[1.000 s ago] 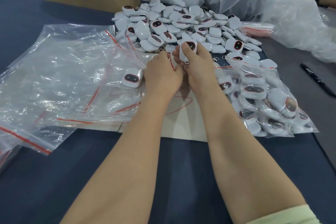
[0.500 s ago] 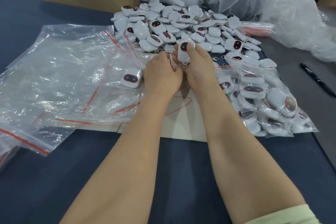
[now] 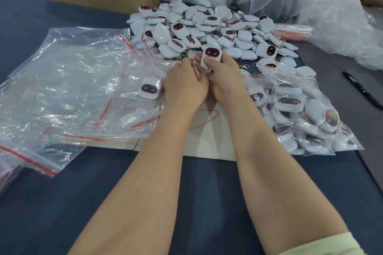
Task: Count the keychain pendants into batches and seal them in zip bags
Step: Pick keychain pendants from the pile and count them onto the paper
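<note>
While my right hand (image 3: 226,80) holds one pendant (image 3: 211,56) upright at the near edge of the loose pile (image 3: 207,27), fingers wrapped round its lower half, I judge it light, hard-shelled and glossy, so likely slippery; better gripped by its flat sides than by the dangling clasp; my left hand (image 3: 184,87) curls touching the right, and I cannot tell what it grips; empty zip bags (image 3: 72,89) lie left, a filled bag (image 3: 300,114) right.

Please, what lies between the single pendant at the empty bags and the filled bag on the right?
Both hands: the left hand and the right hand, whose grip holds a pendant, over a white sheet. The head view shows this.
</note>
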Motion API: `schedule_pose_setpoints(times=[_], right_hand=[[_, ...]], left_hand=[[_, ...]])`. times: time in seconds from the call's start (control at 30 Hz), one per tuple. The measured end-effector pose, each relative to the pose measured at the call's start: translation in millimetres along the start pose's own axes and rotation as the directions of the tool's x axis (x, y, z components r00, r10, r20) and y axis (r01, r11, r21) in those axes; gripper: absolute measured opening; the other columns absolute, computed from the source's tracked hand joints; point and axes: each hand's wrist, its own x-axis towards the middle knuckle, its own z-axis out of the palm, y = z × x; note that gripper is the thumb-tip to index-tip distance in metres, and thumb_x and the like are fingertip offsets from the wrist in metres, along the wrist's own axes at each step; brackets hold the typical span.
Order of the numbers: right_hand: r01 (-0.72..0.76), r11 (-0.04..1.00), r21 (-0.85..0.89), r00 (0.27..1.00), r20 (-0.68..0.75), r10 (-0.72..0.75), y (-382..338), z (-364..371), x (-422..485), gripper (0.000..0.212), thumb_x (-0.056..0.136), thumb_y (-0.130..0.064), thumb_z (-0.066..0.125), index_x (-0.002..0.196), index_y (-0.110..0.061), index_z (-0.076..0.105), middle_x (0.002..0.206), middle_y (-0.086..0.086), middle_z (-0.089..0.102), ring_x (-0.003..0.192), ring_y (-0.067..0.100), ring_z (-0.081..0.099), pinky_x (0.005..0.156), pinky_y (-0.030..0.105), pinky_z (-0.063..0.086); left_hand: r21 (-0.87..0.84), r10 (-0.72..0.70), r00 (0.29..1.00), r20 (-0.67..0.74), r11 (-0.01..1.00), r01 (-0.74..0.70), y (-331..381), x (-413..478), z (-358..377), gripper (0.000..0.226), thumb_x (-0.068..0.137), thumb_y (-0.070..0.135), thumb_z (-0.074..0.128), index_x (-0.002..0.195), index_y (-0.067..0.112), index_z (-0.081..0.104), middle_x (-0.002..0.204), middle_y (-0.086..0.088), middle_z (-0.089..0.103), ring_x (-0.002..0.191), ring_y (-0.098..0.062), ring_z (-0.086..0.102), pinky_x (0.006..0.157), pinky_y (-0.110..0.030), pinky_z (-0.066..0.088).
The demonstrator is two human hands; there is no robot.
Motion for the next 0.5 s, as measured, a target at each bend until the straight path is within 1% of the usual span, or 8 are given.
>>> schedule_pose_setpoints(times=[0.07, 0.2, 0.33, 0.43, 0.5], right_hand=[[0.015, 1.000, -0.014, 1.000, 0.015, -0.015, -0.1, 0.0, -1.5, 0.023, 0.093, 0.015, 0.041, 0.108, 0.003, 0.053, 0.090, 0.011, 0.063, 0.085, 0.019, 0.063, 0.094, 0.039, 0.050], [0.039, 0.999, -0.010, 0.998, 0.055, -0.038, -2.4, 0.6, -4.3, 0.019, 0.093, 0.011, 0.045, 0.094, -0.004, 0.056, 0.087, 0.008, 0.063, 0.082, 0.016, 0.063, 0.080, 0.026, 0.053], [0.007, 0.997, 0.078, 1.000, 0.023, -0.009, -4.5, 2.2, -4.2, 0.014, 0.097, 0.000, 0.048, 0.087, -0.006, 0.056, 0.080, 0.011, 0.063, 0.071, 0.017, 0.062, 0.072, 0.027, 0.054], [0.025, 0.999, 0.037, 1.000, 0.005, -0.026, -4.8, 1.3, -4.6, 0.014, 0.097, -0.006, 0.051, 0.084, -0.007, 0.057, 0.073, 0.007, 0.064, 0.063, 0.014, 0.060, 0.061, 0.021, 0.052], [0.061, 0.997, -0.039, 0.998, 0.029, -0.059, -4.1, 0.3, -5.4, 0.013, 0.097, -0.007, 0.053, 0.084, -0.009, 0.057, 0.073, 0.006, 0.065, 0.062, 0.013, 0.058, 0.058, 0.020, 0.050]], left_hand=[[-0.009, -0.002, 1.000, 0.002, 1.000, 0.002, 0.0, 0.3, 0.0, 0.037, 0.092, 0.028, 0.051, 0.121, 0.006, 0.051, 0.123, -0.013, 0.058, 0.116, -0.033, 0.050, 0.096, -0.042, 0.041], [-0.017, -0.002, 1.000, 0.003, 1.000, 0.002, -0.6, 1.1, 0.6, 0.037, 0.090, 0.026, 0.053, 0.121, 0.005, 0.051, 0.123, -0.014, 0.058, 0.117, -0.033, 0.050, 0.095, -0.042, 0.041], [-0.022, 0.002, 1.000, -0.001, 1.000, -0.002, -1.5, 1.7, 1.1, 0.037, 0.088, 0.027, 0.055, 0.119, 0.006, 0.053, 0.121, -0.013, 0.059, 0.115, -0.033, 0.051, 0.094, -0.043, 0.042], [-0.007, 0.001, 1.000, 0.002, 1.000, -0.001, -2.1, 2.7, 1.5, 0.038, 0.087, 0.026, 0.055, 0.119, 0.006, 0.052, 0.122, -0.014, 0.058, 0.116, -0.033, 0.050, 0.094, -0.043, 0.042], [-0.013, -0.004, 1.000, 0.004, 1.000, 0.004, -2.0, 2.6, 2.2, 0.038, 0.086, 0.025, 0.055, 0.119, 0.007, 0.052, 0.122, -0.013, 0.059, 0.116, -0.032, 0.051, 0.095, -0.042, 0.042]])
